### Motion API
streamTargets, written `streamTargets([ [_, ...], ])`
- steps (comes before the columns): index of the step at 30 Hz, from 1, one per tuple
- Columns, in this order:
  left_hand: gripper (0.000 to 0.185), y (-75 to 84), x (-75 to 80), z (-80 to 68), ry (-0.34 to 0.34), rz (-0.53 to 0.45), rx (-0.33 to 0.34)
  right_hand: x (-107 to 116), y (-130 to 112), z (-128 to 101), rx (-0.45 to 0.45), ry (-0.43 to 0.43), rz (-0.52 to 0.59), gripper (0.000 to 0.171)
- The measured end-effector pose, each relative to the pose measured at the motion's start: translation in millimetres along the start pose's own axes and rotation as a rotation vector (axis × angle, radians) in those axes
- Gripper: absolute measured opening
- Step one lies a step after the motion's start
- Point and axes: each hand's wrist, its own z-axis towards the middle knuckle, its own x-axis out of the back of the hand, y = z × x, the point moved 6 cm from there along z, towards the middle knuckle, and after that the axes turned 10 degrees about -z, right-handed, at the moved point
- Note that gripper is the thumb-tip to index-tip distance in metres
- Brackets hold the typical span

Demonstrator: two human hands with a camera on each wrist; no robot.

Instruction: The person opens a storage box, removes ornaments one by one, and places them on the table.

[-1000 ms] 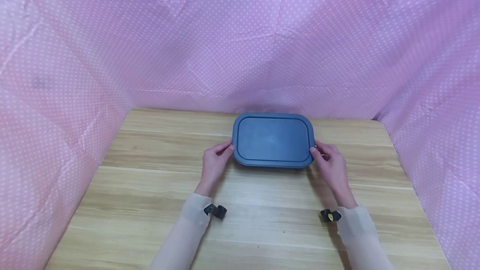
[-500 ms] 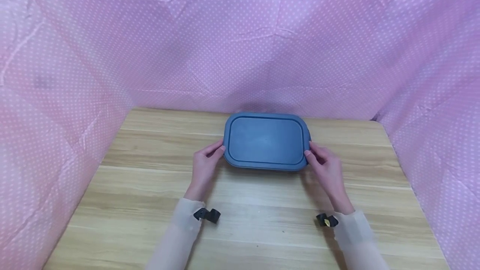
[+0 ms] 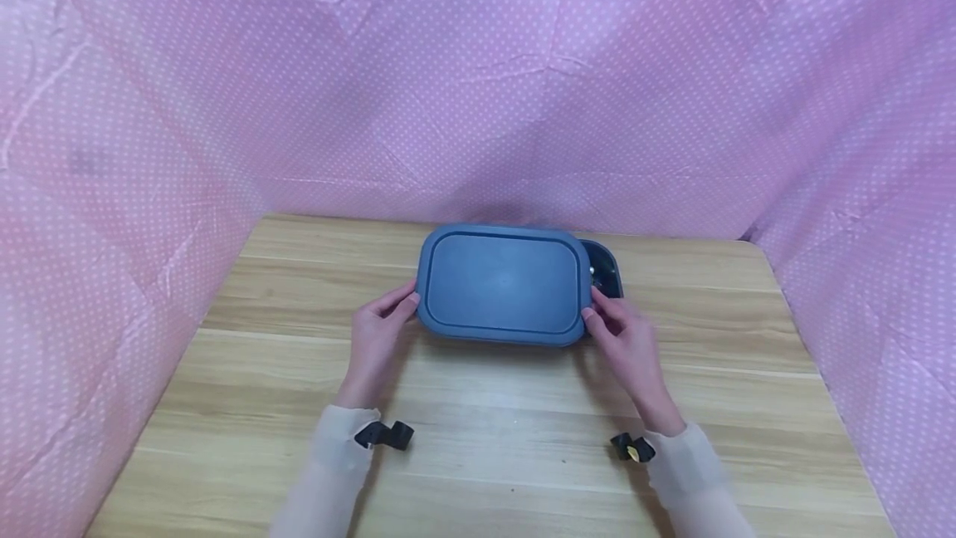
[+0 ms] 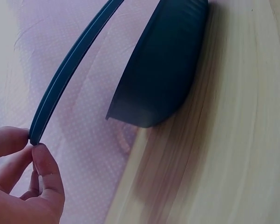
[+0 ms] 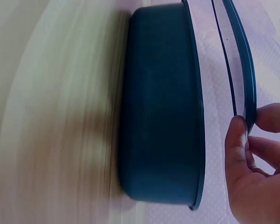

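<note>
A blue-grey rectangular lid (image 3: 504, 282) with rounded corners is raised above a dark box (image 3: 611, 266), as a gap between them shows in both wrist views. My left hand (image 3: 378, 339) pinches the lid's left end between thumb and fingers. At the opposite end my right hand (image 3: 626, 347) pinches the rim the same way. Shifted left, the lid hides most of the box in the head view; only the right end shows, with something small and pale inside. The box wall (image 5: 160, 102) stands on the table in the right wrist view.
The wood-grain table (image 3: 478, 455) carries the box near its back edge. Pink dotted cloth (image 3: 478, 90) hangs behind and along both sides. A small black device is strapped at each wrist, over light sleeves (image 3: 329, 463).
Both hands have moved left with the lid, which has come off the box and slid leftward. The box's right end, covered before, is now exposed.
</note>
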Motion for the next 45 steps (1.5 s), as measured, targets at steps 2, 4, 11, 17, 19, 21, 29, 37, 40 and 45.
streamTargets([
  [2, 0.034, 1.8, 4.6, -1.3, 0.006, -0.014, -0.002, -3, -4, -1, 0.009, -0.009, 0.006, 0.038],
  [4, 0.034, 2.8, 9.1, -2.0, 0.016, -0.02, 0.001, -6, -8, -2, 0.008, -0.023, 0.011, 0.039],
  [11, 0.036, 7.2, 21.8, -4.7, 0.037, -0.026, 0.013, -14, -20, -3, 0.006, -0.004, 0.078, 0.04],
  [17, 0.038, 11.0, 32.5, -5.2, 0.052, -0.034, -0.002, -21, -30, -6, 0.004, -0.003, 0.144, 0.04],
  [19, 0.038, 12.7, 36.6, -5.0, 0.058, -0.037, -0.009, -23, -33, -7, 0.008, -0.005, 0.158, 0.04],
  [21, 0.038, 14.0, 40.9, -4.5, 0.063, -0.037, -0.015, -27, -36, -7, 0.007, -0.014, 0.159, 0.041],
  [29, 0.04, 21.0, 59.5, -5.5, 0.09, -0.033, -0.037, -42, -47, -8, -0.013, -0.065, 0.158, 0.044],
  [37, 0.041, 29.8, 80.8, -6.9, 0.114, 0.027, -0.049, -57, -63, -10, 0.015, -0.103, 0.178, 0.044],
  [40, 0.042, 31.9, 88.3, -8.2, 0.12, 0.035, -0.056, -62, -69, -11, 0.019, -0.108, 0.208, 0.044],
  [45, 0.042, 33.0, 101.2, -11.0, 0.147, 0.006, -0.068, -70, -78, -13, 0.023, -0.113, 0.245, 0.043],
])
